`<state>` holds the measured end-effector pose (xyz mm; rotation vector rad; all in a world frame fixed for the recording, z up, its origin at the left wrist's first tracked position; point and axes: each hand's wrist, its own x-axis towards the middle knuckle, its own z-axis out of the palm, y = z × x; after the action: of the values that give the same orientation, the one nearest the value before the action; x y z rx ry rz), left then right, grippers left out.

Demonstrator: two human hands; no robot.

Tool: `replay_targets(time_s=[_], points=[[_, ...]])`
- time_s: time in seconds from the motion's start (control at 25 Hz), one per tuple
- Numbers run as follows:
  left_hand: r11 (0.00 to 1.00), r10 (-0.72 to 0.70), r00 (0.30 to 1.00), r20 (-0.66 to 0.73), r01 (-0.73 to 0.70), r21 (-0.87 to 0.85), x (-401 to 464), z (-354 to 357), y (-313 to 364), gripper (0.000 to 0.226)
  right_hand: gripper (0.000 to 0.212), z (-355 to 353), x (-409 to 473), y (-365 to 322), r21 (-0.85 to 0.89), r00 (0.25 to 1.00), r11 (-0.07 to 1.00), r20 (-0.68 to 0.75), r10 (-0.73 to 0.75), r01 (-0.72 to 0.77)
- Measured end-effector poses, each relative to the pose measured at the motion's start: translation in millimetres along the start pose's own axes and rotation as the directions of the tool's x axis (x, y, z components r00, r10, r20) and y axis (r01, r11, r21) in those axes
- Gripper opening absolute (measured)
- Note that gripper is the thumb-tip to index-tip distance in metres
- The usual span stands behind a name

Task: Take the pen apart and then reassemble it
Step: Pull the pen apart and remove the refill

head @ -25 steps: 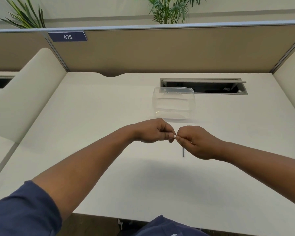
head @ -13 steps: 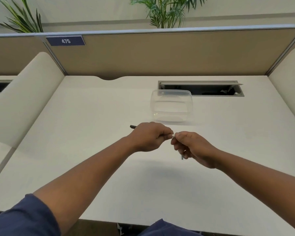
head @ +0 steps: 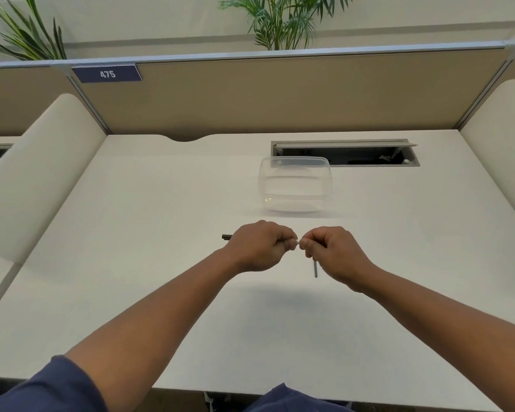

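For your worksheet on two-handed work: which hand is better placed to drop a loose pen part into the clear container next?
Probably the right hand: it sits almost directly below the clear container, and a thin grey rod hangs from it. The left hand grips the dark pen barrel.

Two hands, the left hand [head: 260,248] and the right hand [head: 335,252], are over one table [head: 161,233]. Two pen pieces show: one dark pen part [head: 227,237] and one thin grey rod [head: 315,269]. One clear plastic container [head: 295,184], one number plate [head: 107,74], two plants [head: 286,22].
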<state>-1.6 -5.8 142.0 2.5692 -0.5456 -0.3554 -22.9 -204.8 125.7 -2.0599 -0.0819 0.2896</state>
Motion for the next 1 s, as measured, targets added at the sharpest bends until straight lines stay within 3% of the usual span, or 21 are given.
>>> replay_targets(time_s=[0.08, 0.16, 0.2, 0.24, 0.28, 0.32, 0.36, 0.44, 0.52, 0.6, 0.72, 1.0], points=[[0.984, -0.058, 0.991, 0.117, 0.077, -0.16, 0.9, -6.6, 1.6, 0.022, 0.021, 0.0, -2.0, 4.8, -0.177, 0.97, 0.957, -0.043, -0.239, 0.228], [0.947, -0.053, 0.98, 0.192, 0.111, -0.302, 1.2, -12.3, 1.4, 0.024, 0.013, -3.5, -1.9, 10.4, -0.406, 0.833, 0.764, -0.01, -0.553, 0.502], [0.947, -0.044, 0.981, 0.19, 0.102, -0.304, 1.2, -13.3, 3.3, 0.024, 0.009, -6.1, -1.0, 14.3, -0.472, 0.768, 0.674, 0.013, -0.64, 0.569], [0.964, -0.041, 0.987, 0.153, 0.08, -0.255, 0.5, -13.1, 5.7, 0.024, 0.008, -6.6, 0.0, 16.8, -0.476, 0.76, 0.669, -0.003, -0.65, 0.571], [0.984, -0.031, 0.996, 0.088, 0.046, -0.171, -0.3, -11.7, 7.6, 0.025, 0.008, -6.9, 0.0, 15.4, -0.389, 0.822, 0.773, -0.063, -0.565, 0.502], [0.997, 0.0, 1.0, 0.008, 0.0, -0.077, -0.7, -9.4, 8.7, 0.028, 0.01, -7.0, 0.3, 10.9, -0.185, 0.92, 0.918, -0.115, -0.374, 0.35], [0.999, 0.052, 0.996, -0.068, -0.052, 0.009, -1.1, -6.2, 8.8, 0.032, 0.013, -5.7, 0.5, 6.5, 0.072, 0.986, 0.986, -0.087, -0.145, 0.151], [0.982, 0.162, 0.972, -0.171, -0.141, 0.129, -2.0, 1.7, 5.5, 0.032, 0.017, -4.1, -0.3, -1.8, 0.455, 0.982, 0.87, 0.082, 0.17, -0.189], [0.967, 0.219, 0.95, -0.224, -0.179, 0.184, -2.5, 5.9, 1.6, 0.028, 0.018, -6.4, 0.3, -5.9, 0.627, 0.929, 0.686, 0.221, 0.298, -0.369], [0.952, 0.273, 0.921, -0.278, -0.216, 0.218, -3.1, 8.4, -1.8, 0.024, 0.019, -9.8, 0.6, -9.7, 0.64, 0.875, 0.599, 0.324, 0.359, -0.482], [0.923, 0.341, 0.883, -0.321, -0.251, 0.29, -3.4, 10.9, -3.5, 0.019, 0.026, -12.5, 2.8, -10.3, 0.527, 0.798, 0.602, 0.451, 0.4, -0.6], [0.876, 0.434, 0.838, -0.33, -0.307, 0.372, -4.3, 13.9, -6.7, 0.017, 0.016, -18.8, 8.0, -5.5, 0.47, 0.823, 0.686, 0.426, 0.375, -0.556]])
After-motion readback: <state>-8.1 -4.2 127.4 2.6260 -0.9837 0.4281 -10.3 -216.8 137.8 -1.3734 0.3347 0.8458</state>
